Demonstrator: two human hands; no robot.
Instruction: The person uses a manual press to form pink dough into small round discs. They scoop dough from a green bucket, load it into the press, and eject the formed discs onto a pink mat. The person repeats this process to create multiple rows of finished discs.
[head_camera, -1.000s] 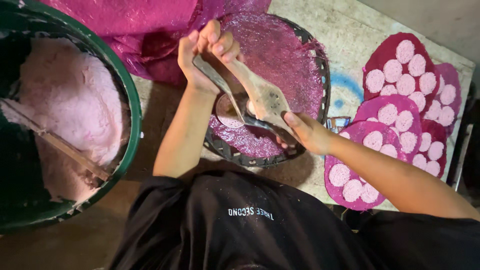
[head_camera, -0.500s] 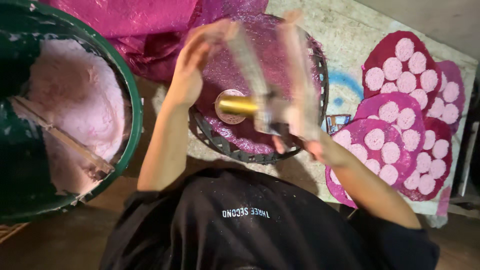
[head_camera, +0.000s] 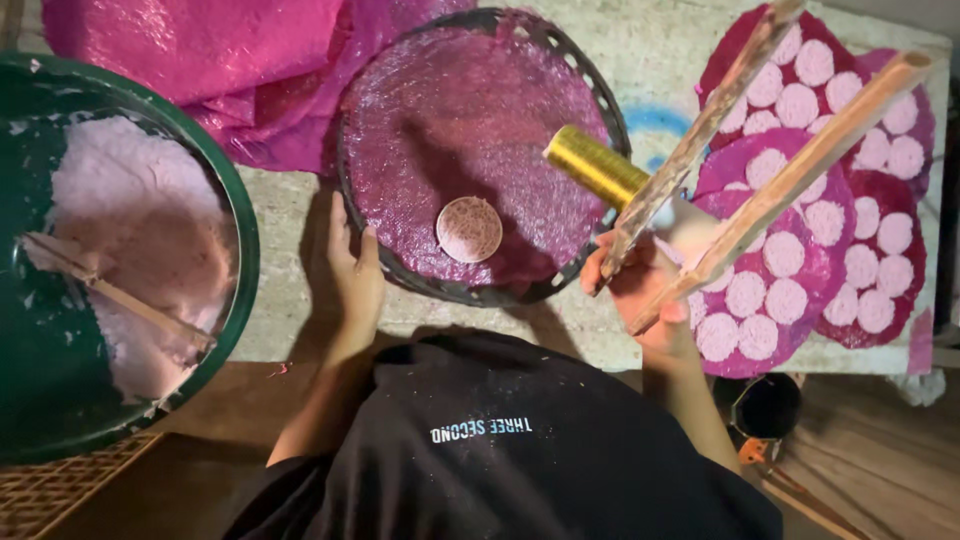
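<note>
- Round dark basket tray (head_camera: 606, 120) at upper centre of the frame, lined with a magenta mesh sheet (head_camera: 450, 120); one flat pale pink disc (head_camera: 469, 229) lying near the lower middle of the lining.
- Left hand (head_camera: 345, 265) resting flat and open against the tray's lower left rim, fingers spread, gripping nothing.
- Right hand (head_camera: 640, 290) at centre right, closed around the lower ends of a two-armed wooden press (head_camera: 760, 150), arms reaching up toward the upper right corner.
- Gold-coloured metal cylinder (head_camera: 595, 165) jutting from the press over the tray's right edge, above and right of the disc, not touching it.
- Large green basin (head_camera: 235, 215) at left of the frame, holding a mound of pale pink dough (head_camera: 140, 230) with a wooden stick (head_camera: 110, 290) lying across it.
- Crumpled magenta mesh sheets (head_camera: 200, 50) piled at upper left, between basin and tray.
- Overlapping magenta rounds (head_camera: 860, 190) at right, each covered with rows of pale pink discs (head_camera: 785, 255).
</note>
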